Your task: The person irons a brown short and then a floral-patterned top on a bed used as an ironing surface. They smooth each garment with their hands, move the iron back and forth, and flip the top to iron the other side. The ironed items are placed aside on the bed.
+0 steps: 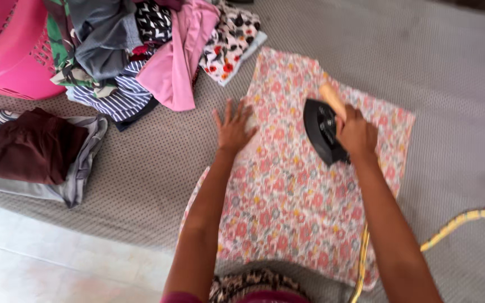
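R hand: our right hand is clenched round the pale wooden handle of the black iron, which sits on the floral cloth, upper right part.
L hand: our left hand is released, fingers spread, palm flat on the cloth's left edge; it's pinning the fabric, not grasping it.
Cloth: pink-flowered piece spread flat on the grey mat, slightly askew, near end by our lap.
Cord: yellow striped cord runs from the right across the mat, then down beside our right forearm.
Risk 1: we judge the iron could scorch the cloth if it sits too long in one spot.
Risk 2: L fingers are near the iron's path; a sweep leftward could burn them.
Risk 3: cord could snag under our arm & tug the iron off line.
Room: open mat to the right & beyond the cloth's far edge.
Tight side: clothes pile and pink basket at upper left, pile just beside the cloth's top corner; folded stack well apart on the left.
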